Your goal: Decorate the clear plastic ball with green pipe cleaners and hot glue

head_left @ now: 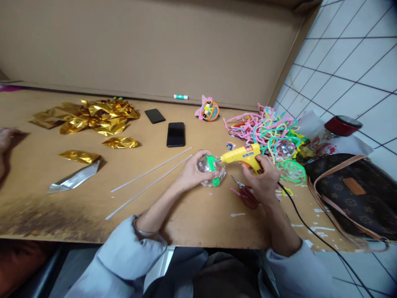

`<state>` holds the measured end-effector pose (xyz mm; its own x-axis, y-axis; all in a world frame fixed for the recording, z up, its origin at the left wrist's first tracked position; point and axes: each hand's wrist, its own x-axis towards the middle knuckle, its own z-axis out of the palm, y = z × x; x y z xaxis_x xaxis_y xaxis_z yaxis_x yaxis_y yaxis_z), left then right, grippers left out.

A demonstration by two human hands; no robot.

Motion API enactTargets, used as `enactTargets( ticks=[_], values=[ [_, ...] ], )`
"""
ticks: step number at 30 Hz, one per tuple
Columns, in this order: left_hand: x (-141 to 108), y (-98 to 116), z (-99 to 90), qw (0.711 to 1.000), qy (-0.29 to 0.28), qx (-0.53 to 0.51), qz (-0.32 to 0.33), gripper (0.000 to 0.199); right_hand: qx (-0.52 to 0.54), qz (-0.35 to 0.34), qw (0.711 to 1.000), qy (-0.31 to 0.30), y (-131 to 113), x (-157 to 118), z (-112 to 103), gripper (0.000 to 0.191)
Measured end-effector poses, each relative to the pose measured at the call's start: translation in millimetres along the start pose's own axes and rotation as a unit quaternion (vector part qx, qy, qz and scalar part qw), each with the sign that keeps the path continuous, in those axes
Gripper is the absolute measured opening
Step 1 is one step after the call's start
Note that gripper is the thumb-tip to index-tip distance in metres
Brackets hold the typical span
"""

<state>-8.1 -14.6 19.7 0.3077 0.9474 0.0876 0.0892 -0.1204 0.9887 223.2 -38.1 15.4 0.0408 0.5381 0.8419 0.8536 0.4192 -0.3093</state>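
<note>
My left hand is closed around a clear plastic ball that has a green strip across it. In my right hand is a yellow glue gun, its nozzle pointing left at the green strip; whether the tip touches cannot be made out. A black cord trails from the gun toward the lower right. Below it, red-handled scissors lie on the table with their blades toward the ball. Two clear glue sticks rest to the left of my left hand.
Pink, teal and yellow pipe cleaners are heaped behind the gun, near a decorated ball. Two phones and gold foil lie left. A brown handbag and red-lidded jar stand right. Another person's hand shows at far left.
</note>
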Motion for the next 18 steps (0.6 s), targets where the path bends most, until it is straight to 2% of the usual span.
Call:
enactTargets(
  ticks=[11,18],
  values=[
    [0.3,1.0,-0.2,1.0,0.003,0.003,0.021,0.056,0.014,-0.003,1.0,0.0,2.9,-1.0,0.0,0.018],
    [0.1,1.5,0.6,1.0,0.003,-0.006,0.0,0.058,0.024,-0.005,1.0,0.0,4.0,-1.5,-0.2,0.019]
  ],
)
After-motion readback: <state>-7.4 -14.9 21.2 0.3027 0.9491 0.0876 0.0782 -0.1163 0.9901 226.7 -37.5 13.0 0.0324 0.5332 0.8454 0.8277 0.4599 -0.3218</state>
